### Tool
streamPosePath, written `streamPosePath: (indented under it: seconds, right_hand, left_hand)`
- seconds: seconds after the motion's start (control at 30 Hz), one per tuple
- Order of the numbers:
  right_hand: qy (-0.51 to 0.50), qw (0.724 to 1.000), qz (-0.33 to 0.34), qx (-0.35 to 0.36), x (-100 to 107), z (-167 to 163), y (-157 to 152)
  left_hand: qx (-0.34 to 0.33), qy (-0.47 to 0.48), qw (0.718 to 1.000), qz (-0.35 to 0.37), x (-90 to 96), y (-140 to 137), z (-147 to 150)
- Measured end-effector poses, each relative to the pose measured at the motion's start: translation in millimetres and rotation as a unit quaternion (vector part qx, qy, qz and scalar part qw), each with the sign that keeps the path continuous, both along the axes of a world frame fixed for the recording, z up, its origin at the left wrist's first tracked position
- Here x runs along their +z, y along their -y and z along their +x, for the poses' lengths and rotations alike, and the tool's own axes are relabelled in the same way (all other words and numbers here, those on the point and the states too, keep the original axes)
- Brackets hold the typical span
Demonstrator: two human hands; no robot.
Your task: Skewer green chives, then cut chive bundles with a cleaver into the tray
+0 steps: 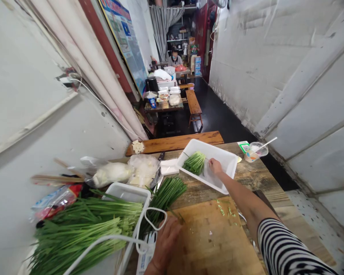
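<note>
My right hand (216,167) reaches into a white plastic tray (231,162), its fingers pressed together just right of a bunch of cut garlic chives (195,162). What the fingertips hold, if anything, is too small to make out. At the left edge of the wooden cutting board (209,244), my left hand (168,238) lies with fingers loosely extended, holding nothing that I can see. A smaller heap of long chives (169,193) lies just beyond it. Many more whole chives (97,225) fill another white tray (145,194) on the left. Green scraps (220,208) dot the board.
A white cable (103,238) loops beside my left hand. A knife (160,168), a bag of pale food (143,168) and a white box (169,167) stand behind. A plastic cup (253,152) is at the right edge. Another person (175,59) sits far back.
</note>
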State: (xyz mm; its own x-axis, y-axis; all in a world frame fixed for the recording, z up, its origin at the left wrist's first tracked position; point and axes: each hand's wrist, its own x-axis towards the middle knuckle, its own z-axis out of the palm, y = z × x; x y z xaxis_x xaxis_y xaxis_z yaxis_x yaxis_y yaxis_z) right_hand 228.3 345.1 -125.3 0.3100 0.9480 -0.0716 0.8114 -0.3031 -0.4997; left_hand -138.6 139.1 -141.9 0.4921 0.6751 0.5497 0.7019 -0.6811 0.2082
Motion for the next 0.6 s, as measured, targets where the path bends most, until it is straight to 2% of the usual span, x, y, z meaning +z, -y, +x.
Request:
streamPosePath:
  seconds: [0.13,0.23,0.37,0.5,0.6]
  right_hand:
    - [0.027,0.999,-0.021,-0.017,-12,-3,-8]
    - [0.048,0.998,-0.031,-0.028,-13,-3,-12]
    - [0.062,0.997,-0.045,-0.029,-10,-4,-17]
    - [0.060,0.997,-0.034,-0.016,11,-5,-10]
    - [0.060,0.998,0.010,-0.006,38,-2,29]
  left_hand:
    - [-0.004,0.019,1.000,-0.013,3.5,10,-1]
    - [-0.002,0.028,0.999,-0.027,13.3,15,0]
    - [-0.033,0.008,0.999,-0.015,27.8,23,-3]
    - [-0.072,-0.033,0.997,-0.002,44.6,40,-29]
    - [-0.056,-0.050,0.997,0.014,61.9,58,-67]
